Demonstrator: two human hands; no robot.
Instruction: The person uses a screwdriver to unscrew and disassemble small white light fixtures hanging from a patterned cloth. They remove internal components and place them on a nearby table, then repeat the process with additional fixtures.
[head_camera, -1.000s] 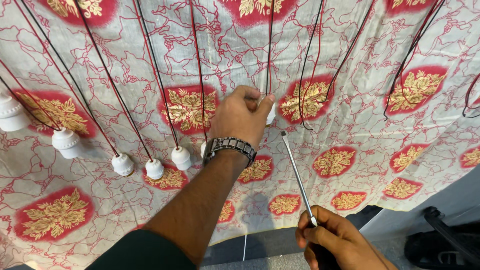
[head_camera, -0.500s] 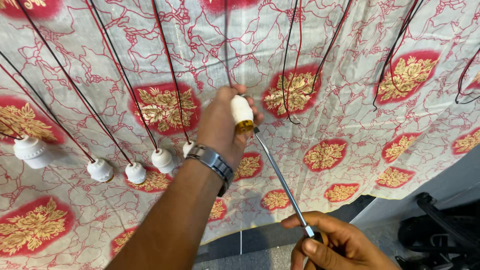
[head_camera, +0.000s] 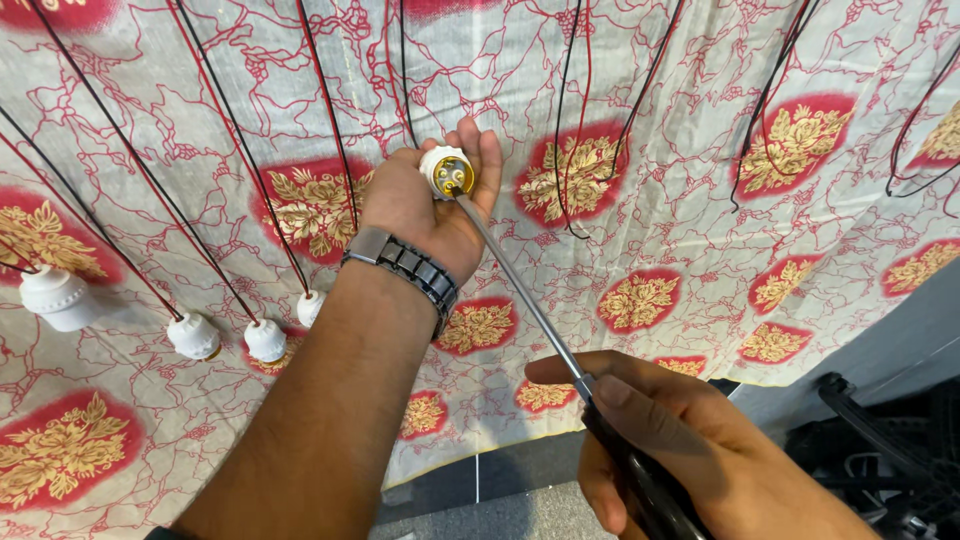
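Left hand (head_camera: 425, 205) around white lamp socket (head_camera: 446, 172), right hand (head_camera: 665, 455) around screwdriver (head_camera: 520, 290), handle mostly hidden.

Small electrical assembly workshop

A patterned red and cream cloth (head_camera: 700, 200) covers the surface; across it run black and red wires (head_camera: 240, 150), and white lamp holders (head_camera: 192, 335) lie in a row on its left part.

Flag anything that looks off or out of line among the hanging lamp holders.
One white lamp holder is out of line: the left hand holds it tilted, open end toward the camera, with the screwdriver tip inside, gripped by the right hand. The other holders hang in a row. No visible damage.
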